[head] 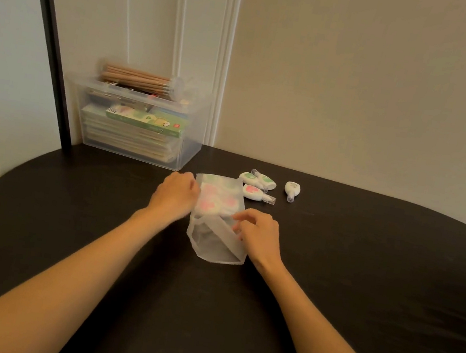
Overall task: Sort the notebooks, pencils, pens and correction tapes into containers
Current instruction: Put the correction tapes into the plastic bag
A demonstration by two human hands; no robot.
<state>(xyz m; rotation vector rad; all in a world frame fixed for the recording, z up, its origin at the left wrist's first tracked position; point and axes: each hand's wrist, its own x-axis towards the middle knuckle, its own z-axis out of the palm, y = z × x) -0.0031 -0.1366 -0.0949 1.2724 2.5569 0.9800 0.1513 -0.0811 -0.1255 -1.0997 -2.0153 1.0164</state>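
Note:
A translucent white pouch (215, 234) lies on the black table (331, 281), with pink and green correction tapes showing through its far half. My left hand (176, 193) grips the pouch's left edge. My right hand (259, 234) pinches its right edge near the open end. Beyond the pouch lie loose correction tapes: a green pair (258, 180), a pink one (255, 193) and a white one (292, 189) further right.
A clear plastic box (143, 123) stands at the back left against the wall, holding stacked notebooks and a green carton (146, 121). A clear tube of wooden pencils (142, 79) lies across its top. The table's curved edge runs along the left.

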